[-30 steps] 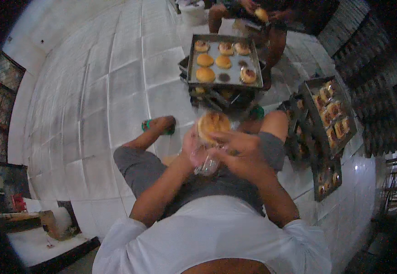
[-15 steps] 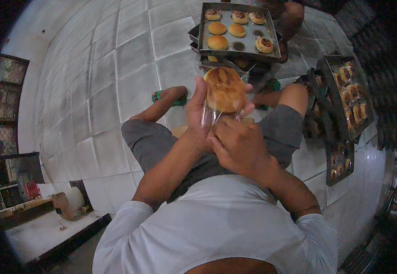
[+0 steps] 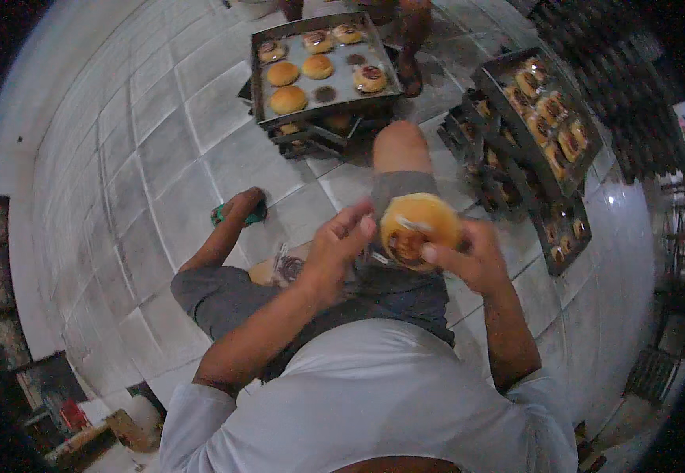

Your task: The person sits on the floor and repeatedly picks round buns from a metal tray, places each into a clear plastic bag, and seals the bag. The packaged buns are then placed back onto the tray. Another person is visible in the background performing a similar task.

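A round golden bun [image 3: 421, 225] with a dark brown patch is gripped by my right hand [image 3: 478, 256], thumb across its near side, above my thigh. A shiny clear wrapper seems to cover it, though motion blurs the bun. To its left, my left hand [image 3: 333, 256] is raised with fingers apart and nothing visible in it. Beyond that, a metal tray [image 3: 259, 98] bears several buns, some plain and some dark-topped in clear wrap. Beside my left wrist lies a clear plastic piece with dark printing [image 3: 289, 266], on something tan.
Under the tray are more stacked trays [image 3: 311, 138]. On the right, another tray [image 3: 500, 91] of wrapped buns rests tilted on a stack, with a further tray [image 3: 560, 256] beside it. Pale tiles [image 3: 153, 213] cover the floor. A person's leg [image 3: 413, 39] is behind the near tray.
The bun has passed from between both hands to my right hand, rightward and away from my left. My left hand has released it. The view has turned right, showing more of the right-hand trays.
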`<state>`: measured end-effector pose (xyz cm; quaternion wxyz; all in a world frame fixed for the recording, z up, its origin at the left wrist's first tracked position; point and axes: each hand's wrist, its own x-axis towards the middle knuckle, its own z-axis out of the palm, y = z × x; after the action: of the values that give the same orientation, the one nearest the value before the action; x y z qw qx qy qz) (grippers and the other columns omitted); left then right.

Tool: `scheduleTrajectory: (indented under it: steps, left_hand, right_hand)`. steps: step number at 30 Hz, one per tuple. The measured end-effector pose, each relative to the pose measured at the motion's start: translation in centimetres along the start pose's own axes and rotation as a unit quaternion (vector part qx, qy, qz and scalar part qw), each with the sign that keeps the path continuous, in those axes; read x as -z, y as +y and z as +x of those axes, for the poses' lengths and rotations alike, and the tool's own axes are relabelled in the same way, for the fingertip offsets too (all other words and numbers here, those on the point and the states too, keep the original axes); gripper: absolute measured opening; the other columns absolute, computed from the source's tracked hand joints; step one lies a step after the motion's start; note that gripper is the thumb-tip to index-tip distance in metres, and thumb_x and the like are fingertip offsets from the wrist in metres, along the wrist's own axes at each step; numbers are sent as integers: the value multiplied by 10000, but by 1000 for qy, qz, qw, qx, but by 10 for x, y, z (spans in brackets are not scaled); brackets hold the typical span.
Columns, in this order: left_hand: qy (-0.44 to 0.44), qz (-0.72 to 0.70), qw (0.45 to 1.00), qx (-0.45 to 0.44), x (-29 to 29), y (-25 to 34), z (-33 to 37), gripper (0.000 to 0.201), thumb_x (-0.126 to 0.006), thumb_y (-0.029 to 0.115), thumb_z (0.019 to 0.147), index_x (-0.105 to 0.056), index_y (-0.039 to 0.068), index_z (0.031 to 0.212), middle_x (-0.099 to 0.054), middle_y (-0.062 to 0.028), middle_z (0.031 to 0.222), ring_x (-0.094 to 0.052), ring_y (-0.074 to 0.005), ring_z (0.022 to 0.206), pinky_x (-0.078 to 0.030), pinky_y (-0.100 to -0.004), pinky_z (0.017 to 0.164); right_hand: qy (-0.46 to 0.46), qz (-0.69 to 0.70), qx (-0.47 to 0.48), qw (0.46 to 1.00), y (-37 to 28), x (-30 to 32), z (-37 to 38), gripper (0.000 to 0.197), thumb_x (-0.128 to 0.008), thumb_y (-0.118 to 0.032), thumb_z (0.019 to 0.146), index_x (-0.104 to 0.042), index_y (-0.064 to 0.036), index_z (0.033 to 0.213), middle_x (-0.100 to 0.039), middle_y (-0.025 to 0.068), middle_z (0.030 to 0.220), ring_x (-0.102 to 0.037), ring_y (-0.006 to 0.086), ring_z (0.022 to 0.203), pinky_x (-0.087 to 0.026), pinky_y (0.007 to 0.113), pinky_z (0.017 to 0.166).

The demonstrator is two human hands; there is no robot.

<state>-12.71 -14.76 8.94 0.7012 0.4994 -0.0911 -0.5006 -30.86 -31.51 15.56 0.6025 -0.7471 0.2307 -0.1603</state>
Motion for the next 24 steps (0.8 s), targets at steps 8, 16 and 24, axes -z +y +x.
scheduleTrajectory:
  steps: [8, 16, 24]
  left_hand:
    - [18, 122, 992, 19, -11, 10, 56, 309, -752, 244, 978, -718, -19, 1137, -734, -64, 982, -680, -149, 886, -569, -323, 853]
    - [79, 46, 996, -5, 0, 31, 47, 173, -789, 152, 930, -712, 1, 960, -704, -25, 901, -634, -107, 840, -498, -270, 827]
    - [36, 94, 994, 36, 4, 52, 14, 126, -804, 117, 871, -749, 26, 939, -730, -27, 887, -645, -115, 796, -498, -261, 794]
  right_hand:
    - [45, 29, -149, 987, 47, 28, 51, 292, -782, -205, 942, -768, 49, 1086, -744, 54, 908, -642, 84, 770, -506, 249, 663]
    - [134, 289, -188, 929, 59, 8, 50, 205, -786, -192, 910, -755, 11, 922, -697, 37, 827, -557, 97, 679, -420, 258, 603]
    - [193, 209, -186, 940, 20, 6, 7, 170, -842, -156, 835, -745, -18, 858, -664, 11, 733, -533, 97, 646, -393, 264, 613]
